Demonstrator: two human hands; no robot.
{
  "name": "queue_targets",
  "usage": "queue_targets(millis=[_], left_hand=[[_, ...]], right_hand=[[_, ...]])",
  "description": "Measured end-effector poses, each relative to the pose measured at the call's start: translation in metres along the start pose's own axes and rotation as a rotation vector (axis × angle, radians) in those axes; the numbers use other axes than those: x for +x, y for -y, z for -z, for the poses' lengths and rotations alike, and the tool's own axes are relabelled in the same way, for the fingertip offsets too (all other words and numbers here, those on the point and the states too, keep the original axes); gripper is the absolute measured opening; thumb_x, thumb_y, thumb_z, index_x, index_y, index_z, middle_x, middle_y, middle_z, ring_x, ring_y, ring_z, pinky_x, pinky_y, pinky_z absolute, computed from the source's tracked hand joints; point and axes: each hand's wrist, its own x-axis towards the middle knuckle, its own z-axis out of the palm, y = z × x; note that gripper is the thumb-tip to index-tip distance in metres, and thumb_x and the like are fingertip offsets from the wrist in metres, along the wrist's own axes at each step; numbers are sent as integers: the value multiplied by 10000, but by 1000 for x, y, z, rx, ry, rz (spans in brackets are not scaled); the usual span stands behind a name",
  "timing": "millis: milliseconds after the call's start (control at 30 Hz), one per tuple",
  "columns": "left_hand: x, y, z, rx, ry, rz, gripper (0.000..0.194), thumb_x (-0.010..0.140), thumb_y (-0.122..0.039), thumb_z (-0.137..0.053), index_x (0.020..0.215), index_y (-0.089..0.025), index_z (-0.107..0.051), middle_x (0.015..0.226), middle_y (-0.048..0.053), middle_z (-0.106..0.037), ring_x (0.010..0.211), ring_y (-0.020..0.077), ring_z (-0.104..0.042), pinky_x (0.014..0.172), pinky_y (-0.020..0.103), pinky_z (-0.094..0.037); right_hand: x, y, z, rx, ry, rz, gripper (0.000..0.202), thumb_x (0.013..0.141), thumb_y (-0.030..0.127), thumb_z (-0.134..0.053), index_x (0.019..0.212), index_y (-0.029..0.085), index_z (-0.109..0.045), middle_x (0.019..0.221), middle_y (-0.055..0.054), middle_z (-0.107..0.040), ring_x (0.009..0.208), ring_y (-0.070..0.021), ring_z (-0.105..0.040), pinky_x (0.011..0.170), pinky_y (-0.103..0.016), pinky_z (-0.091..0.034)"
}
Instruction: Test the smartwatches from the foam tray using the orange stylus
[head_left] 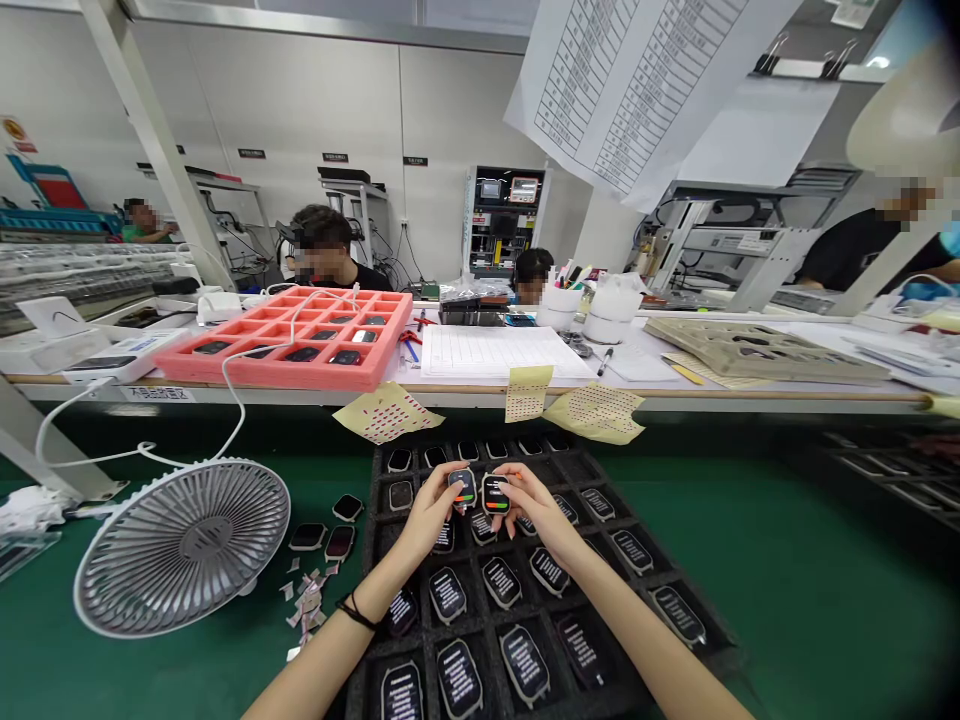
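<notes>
Nearby, fan [180,545], pink tray [315,377], held watches [495,498]

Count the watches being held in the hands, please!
2: one watch in the left hand, another watch in the right hand. Any behind the hands would be hidden.

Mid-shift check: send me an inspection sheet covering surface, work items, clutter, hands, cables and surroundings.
Surface: green bench bearing a black tray of watches in compartments, many showing white text.
Job's things: left watch and right watch, held side by side over the tray, screens lit with coloured bars.
Clutter: loose watches and scraps between fan and tray.
Hands: left hand and right hand each grip one watch.
Cables: white cable drapes over the shelf edge toward the fan.
Surroundings: pink tray on the shelf; people beyond.
</notes>
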Motion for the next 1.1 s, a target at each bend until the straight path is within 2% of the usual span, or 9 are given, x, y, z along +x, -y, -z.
queue_targets(millis=[233,467,633,733,867,1000,1100], left_hand=[[0,-1,0,-35,-11,40,390,807,-471,-491,1039,-173,-587,805,10,-560,540,88,-456,467,197,-346],[-1,-2,0,-22,-24,16,376,811,-465,-496,1042,-183,-588,822,13,-559,561,94,-469,464,195,-357],[-1,-1,0,12,-7,-7,361,813,-433,-510,1065,-183,-574,815,10,-552,534,83,-424,465,199,-352],[-1,1,0,19,-3,-26,360,808,-405,-530,1090,-184,-559,825,12,-565,536,84,-422,468,201,-355],[-1,3,-2,-3,17,-14,397,794,-394,-555,1141,-205,-519,973,41,-601,678,130,-536,536,221,-428],[0,8,-1,-20,37,-27,439,766,-343,-608,1164,-203,-484,1077,61,-594,893,183,-579,704,272,-480],[0,10,-1,-9,38,-60,441,758,-315,-627,1157,-194,-484,1098,73,-588,954,196,-572,772,290,-473]], right_hand=[[1,0,0,10,-9,1,219,812,376,-547,947,221,-471,714,36,-576,493,-133,-630,372,-197,-384],[0,1,-1,14,-17,-5,230,807,389,-555,945,224,-473,711,38,-577,488,-131,-624,370,-201,-388],[0,0,-1,18,-7,-1,228,811,375,-556,954,222,-466,700,41,-561,500,-133,-627,374,-197,-394],[0,-1,0,15,2,-7,247,804,363,-572,977,228,-458,790,21,-570,535,-132,-640,384,-198,-418],[2,-4,2,15,19,-14,319,764,356,-625,1005,246,-447,966,-21,-563,600,-140,-658,402,-211,-462],[3,-6,2,7,40,7,344,752,330,-641,1019,249,-439,995,-32,-547,631,-144,-664,413,-207,-473],[2,-5,2,3,47,12,348,748,317,-646,1016,251,-435,997,-33,-543,636,-145,-663,416,-209,-476]])
